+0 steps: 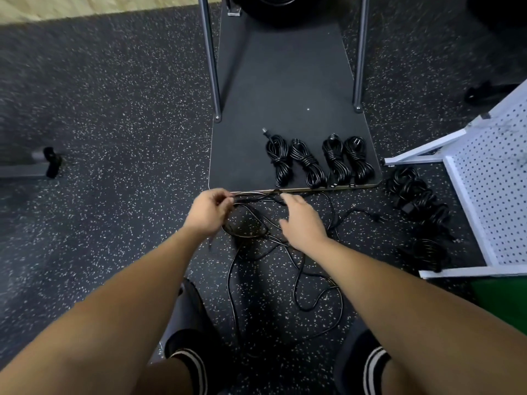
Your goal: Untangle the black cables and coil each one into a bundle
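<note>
A loose black cable [299, 280] sprawls in loops over the speckled floor between my knees. My left hand [208, 212] grips a few coiled turns of it, which hang below the fist. My right hand [299, 220] holds the strand that runs across from the left hand, fingers curled over it. Several finished cable bundles [319, 161] lie side by side on the dark mat [256, 138]. A heap of tangled black cables [419, 201] lies on the floor at the right.
Two metal stand legs [212, 67] rise from the mat. A white perforated panel frame [490, 181] leans at the right, beside the tangled heap. A grey bar with a black clamp [48, 163] lies at the left. A green object [502, 297] sits at lower right.
</note>
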`<state>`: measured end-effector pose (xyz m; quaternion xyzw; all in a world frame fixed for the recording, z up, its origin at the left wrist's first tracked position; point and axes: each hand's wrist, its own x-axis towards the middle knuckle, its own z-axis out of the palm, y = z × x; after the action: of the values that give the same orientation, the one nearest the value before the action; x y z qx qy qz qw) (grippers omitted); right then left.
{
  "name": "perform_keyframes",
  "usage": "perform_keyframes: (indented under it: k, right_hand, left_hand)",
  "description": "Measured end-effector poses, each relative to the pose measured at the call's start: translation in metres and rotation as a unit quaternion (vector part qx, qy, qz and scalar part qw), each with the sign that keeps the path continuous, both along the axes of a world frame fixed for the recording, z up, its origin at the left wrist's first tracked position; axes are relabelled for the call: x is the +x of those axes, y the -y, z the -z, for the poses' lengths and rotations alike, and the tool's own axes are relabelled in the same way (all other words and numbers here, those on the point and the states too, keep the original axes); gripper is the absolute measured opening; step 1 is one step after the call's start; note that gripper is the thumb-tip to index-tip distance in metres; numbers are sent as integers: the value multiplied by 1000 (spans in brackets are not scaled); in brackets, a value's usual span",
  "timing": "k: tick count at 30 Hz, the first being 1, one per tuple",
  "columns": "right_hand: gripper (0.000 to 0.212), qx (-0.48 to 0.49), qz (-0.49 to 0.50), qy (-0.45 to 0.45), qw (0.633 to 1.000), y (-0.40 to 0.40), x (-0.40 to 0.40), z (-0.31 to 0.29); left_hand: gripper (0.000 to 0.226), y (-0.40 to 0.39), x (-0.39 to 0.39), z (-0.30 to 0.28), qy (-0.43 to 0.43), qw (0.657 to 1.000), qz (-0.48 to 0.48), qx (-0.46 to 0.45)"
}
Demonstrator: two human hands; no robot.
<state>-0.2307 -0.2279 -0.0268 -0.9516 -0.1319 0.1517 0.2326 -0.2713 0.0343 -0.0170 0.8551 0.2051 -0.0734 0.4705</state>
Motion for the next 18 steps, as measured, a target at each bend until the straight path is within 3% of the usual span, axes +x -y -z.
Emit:
perform_keyframes:
  k: [2, 5, 11, 18]
  right_hand:
    - [67, 1, 25, 1, 1000, 22, -3, 11]
    - [49, -13, 33, -2, 999, 53, -7, 25]
    - [25, -50, 148, -65, 986, 95, 0, 54]
    - [35, -173, 175, -112, 963, 113, 10, 81]
  left_hand:
    - [18, -15, -4, 1, 1, 999, -43, 0]
    - [19, -14, -16, 8, -35, 999, -39, 9]
    - [10, 29, -30, 32, -125, 987, 96, 22]
    - [9, 81, -29, 68, -160, 971, 173, 44]
